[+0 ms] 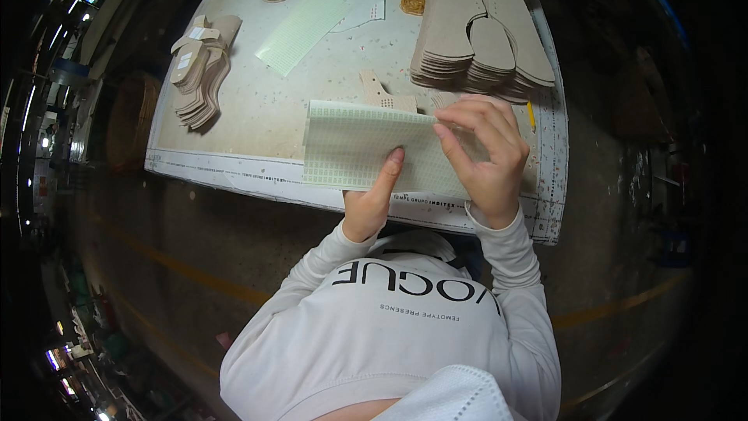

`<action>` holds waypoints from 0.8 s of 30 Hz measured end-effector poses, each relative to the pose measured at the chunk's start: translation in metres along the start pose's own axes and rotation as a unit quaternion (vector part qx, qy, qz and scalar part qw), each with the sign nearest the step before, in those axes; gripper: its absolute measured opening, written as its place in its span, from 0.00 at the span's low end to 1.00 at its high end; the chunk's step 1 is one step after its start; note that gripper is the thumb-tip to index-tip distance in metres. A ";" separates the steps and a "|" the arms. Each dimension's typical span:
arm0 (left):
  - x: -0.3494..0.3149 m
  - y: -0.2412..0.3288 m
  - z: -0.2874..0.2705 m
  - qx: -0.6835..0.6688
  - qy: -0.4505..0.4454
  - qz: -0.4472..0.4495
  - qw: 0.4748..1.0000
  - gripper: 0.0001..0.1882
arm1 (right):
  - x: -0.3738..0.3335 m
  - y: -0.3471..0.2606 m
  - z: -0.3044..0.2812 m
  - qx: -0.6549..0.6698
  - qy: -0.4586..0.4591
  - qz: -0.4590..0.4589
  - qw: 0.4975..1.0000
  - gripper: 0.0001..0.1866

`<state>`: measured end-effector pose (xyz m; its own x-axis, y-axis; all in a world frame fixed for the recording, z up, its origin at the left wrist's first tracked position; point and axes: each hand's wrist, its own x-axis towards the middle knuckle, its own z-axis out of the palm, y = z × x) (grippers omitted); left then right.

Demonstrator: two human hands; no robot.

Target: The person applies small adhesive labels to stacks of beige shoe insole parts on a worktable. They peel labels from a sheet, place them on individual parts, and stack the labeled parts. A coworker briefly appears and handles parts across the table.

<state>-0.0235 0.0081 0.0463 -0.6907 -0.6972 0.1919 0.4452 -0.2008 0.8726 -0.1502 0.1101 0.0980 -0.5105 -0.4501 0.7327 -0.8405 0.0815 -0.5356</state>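
A pale green sheet of small printed stickers (343, 144) is held up over the near edge of the table. My left hand (368, 206) grips it from below, the thumb lying on its face and the other fingers hidden behind. At the sheet's upper right, the thumb and forefinger of my right hand (496, 157) pinch together at its edge. Whether a single sticker is between them is too small to tell. Just beyond the sheet lies a beige cut piece with punched holes (380, 93), partly covered by it.
Stacked beige shoe-upper pieces stand at the right (444, 27), with a smaller pile at the left (204, 70). Another green sticker sheet (304, 30) lies mid-table, near a roll of amber tape (413, 5). A yellow pencil-like stick (531, 116) lies near the right edge.
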 end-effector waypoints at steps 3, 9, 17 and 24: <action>0.000 0.002 0.000 0.002 0.001 -0.013 1.000 0.15 | 0.000 0.001 0.001 -0.026 0.015 -0.028 0.999 0.10; -0.001 0.003 -0.001 0.014 -0.001 -0.023 1.000 0.15 | 0.000 0.000 0.001 0.033 0.039 -0.029 0.998 0.12; -0.004 0.001 -0.005 0.032 -0.022 -0.053 0.998 0.21 | -0.004 -0.008 0.008 -0.014 0.044 -0.043 0.998 0.20; -0.005 0.001 -0.008 0.058 -0.027 -0.046 0.997 0.22 | -0.006 -0.012 0.014 0.088 0.049 -0.015 0.995 0.26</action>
<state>-0.0149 0.0059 0.0428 -0.7562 -0.6413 0.1298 0.3122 -0.1793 0.9330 -0.1346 0.0993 0.0943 -0.5076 -0.3604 0.7826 -0.8157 -0.0917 -0.5712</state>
